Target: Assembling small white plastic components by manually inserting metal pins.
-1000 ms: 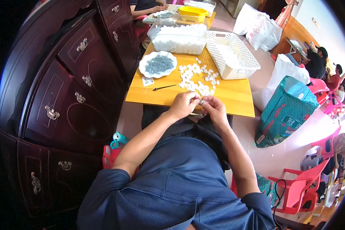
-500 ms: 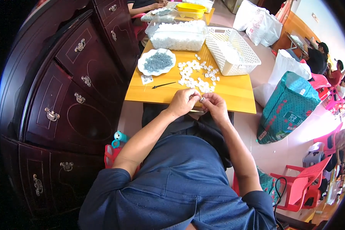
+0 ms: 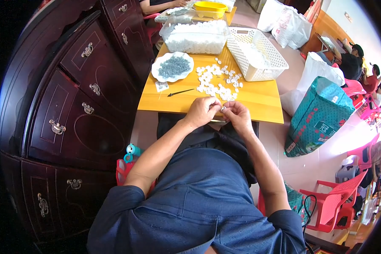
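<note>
Both my hands meet at the near edge of the yellow table (image 3: pixel 156 100). My right hand (image 3: pixel 238 116) pinches a small white plastic piece (image 3: pixel 223 109) between thumb and finger. Fingertips of my left hand (image 3: pixel 202 111) are closed against the same piece; whether they grip a smaller part is hidden. Beyond my hands lies a loose spread of small white plastic pieces (image 3: pixel 206 80). To their left, a scalloped white plate holds a heap of small grey parts (image 3: pixel 174 67). A thin black tool (image 3: pixel 180 92) rests on the wood in front of the plate.
At the table's back stands a clear bin (image 3: pixel 194 48) full of white pieces, beside a white perforated basket (image 3: pixel 262 76). Dark drawers (image 3: pixel 89 84) line the left. A teal sack (image 3: pixel 315 120) and red chair (image 3: pixel 332 203) stand right. Other people sit farther off.
My hands stay almost in place, still pinched together on the small white piece. The view has shifted very slightly.
</note>
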Demonstrator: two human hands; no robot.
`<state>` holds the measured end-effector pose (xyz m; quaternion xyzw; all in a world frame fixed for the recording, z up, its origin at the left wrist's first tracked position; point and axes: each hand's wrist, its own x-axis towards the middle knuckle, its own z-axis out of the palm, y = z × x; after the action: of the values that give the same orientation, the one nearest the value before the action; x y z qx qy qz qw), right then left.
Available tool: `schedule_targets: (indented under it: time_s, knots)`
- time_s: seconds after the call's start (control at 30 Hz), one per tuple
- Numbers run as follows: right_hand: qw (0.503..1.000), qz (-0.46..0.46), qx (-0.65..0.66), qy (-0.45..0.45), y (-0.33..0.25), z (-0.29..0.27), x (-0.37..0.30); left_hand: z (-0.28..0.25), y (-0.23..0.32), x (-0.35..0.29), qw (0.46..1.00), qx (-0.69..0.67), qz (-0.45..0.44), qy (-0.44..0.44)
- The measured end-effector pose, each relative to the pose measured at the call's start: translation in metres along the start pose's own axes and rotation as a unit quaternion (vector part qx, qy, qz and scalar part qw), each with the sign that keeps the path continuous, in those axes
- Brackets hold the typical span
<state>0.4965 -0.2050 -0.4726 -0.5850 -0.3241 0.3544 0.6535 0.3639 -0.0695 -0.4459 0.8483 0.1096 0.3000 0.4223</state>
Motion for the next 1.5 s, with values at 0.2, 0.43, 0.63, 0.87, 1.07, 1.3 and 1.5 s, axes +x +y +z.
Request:
schedule_targets:
  time_s: [0.2, 0.43, 0.63, 0.87, 1.07, 1.3, 1.5]
  knots:
    - [0.999, -0.023, -0.044, 0.006, -0.001, 0.004, -0.001, 0.003, 0.001, 0.0, 0.998, 0.046, 0.035, 0.02]
    - [0.999, -0.003, -0.037, 0.004, -0.001, 0.002, 0.001, 0.003, 0.002, 0.001, 0.998, 0.045, 0.034, 0.021]
    - [0.999, -0.015, 0.031, 0.008, -0.012, -0.004, 0.0, -0.012, -0.006, 0.006, 0.998, -0.041, -0.044, -0.002]
    - [0.994, 0.001, 0.099, 0.041, -0.025, -0.017, 0.001, -0.028, -0.024, 0.028, 0.996, 0.06, -0.067, 0.014]
    - [0.984, 0.031, 0.167, 0.053, -0.021, -0.024, 0.003, -0.025, -0.028, 0.073, 0.986, 0.164, -0.017, -0.016]
    - [0.976, 0.035, 0.196, 0.092, -0.024, -0.028, 0.004, 0.002, -0.027, 0.092, 0.957, 0.276, -0.002, -0.089]
    - [0.971, 0.003, 0.22, 0.089, -0.015, -0.032, 0.008, 0.009, -0.035, 0.098, 0.944, 0.309, 0.014, -0.117]
